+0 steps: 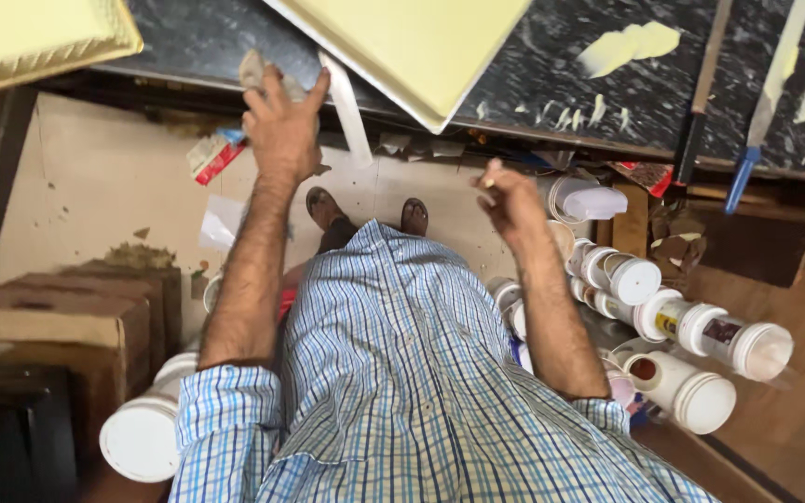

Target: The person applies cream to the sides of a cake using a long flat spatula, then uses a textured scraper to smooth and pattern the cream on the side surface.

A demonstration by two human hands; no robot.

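The left hand grips a pale crumpled rag at the dark counter's near edge, just left of the yellow board; the white strip beside its fingers runs near-to-far. The right hand is closed around something small, farther off. White jars with coloured labels lie right; a red-and-white packet lies left.

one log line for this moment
left hand: grips pale wad at counter edge | right hand: closed on small item, unclear
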